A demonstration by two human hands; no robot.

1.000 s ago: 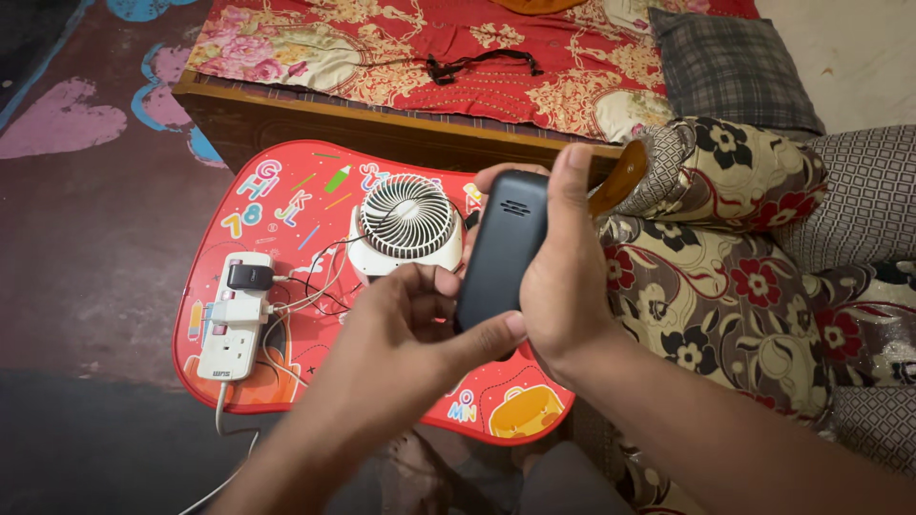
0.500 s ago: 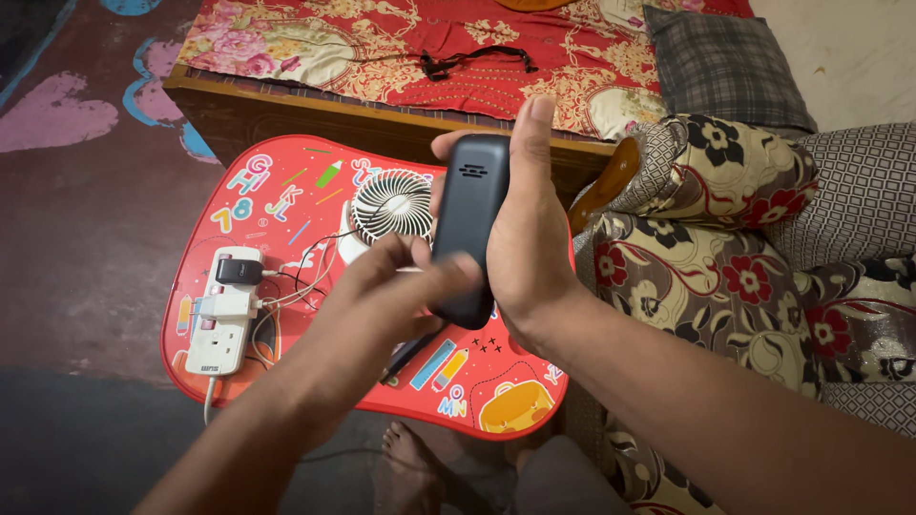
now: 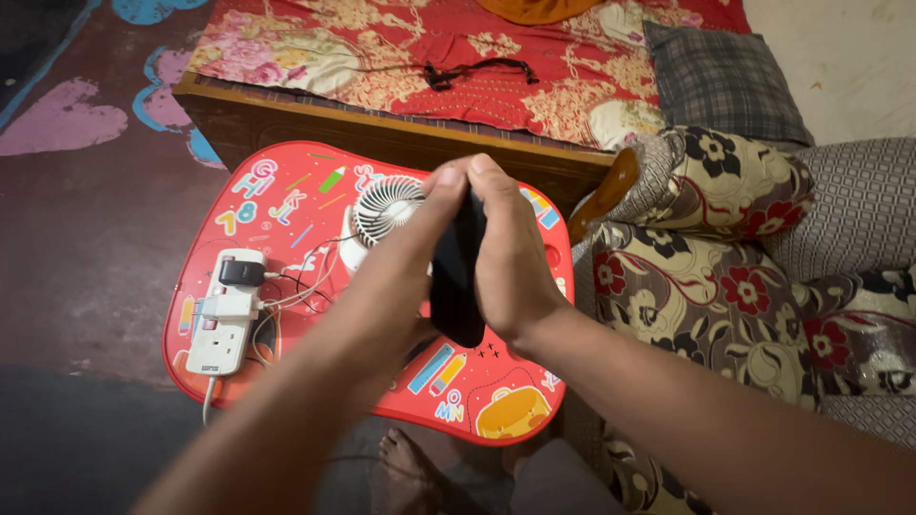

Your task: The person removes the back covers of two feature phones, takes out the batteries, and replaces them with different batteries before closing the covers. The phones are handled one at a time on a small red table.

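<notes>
Above the red lettered tray (image 3: 286,205), both hands (image 3: 468,248) press around a black phone (image 3: 456,286).

Small red child's lap table (image 3: 286,205) as landmark. On it, far side: round white desk fan (image 3: 382,212). On its left edge: white power strip (image 3: 221,324) with plugs. Held above its right half: dark slim phone (image 3: 456,277), between left hand (image 3: 401,257) and right hand (image 3: 510,257). Behind it: low wooden bed (image 3: 382,124). To its right: floral cushions (image 3: 706,277).

Matt black plastic phone (image 3: 456,277); glossy printed red plastic tray table (image 3: 286,205); white plastic fan (image 3: 384,212)
</notes>
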